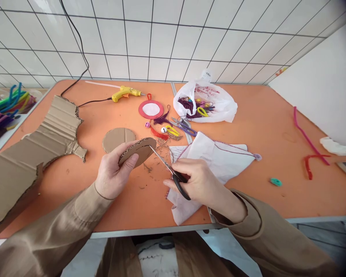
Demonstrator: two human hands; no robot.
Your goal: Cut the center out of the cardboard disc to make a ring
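My left hand [114, 171] grips a round cardboard disc [141, 153] by its left side, raised above the orange table. A curved dark line runs on the disc's face. Black-handled scissors [177, 177] are held in my right hand [196, 181], and their tips touch the disc at its upper right. The blades look closed or nearly so. Another cardboard disc [118, 139] lies flat on the table behind my left hand. White cloth with dark red stitched edges [219, 154] lies beneath and beyond my right hand.
A large cut cardboard sheet [23, 165] covers the left side. Toward the back are a yellow glue gun [126, 93], a red-rimmed circle [151, 110], purple-handled scissors [187, 127] and a white plastic bag [222, 102]. Pipe cleaners [310, 136] lie right.
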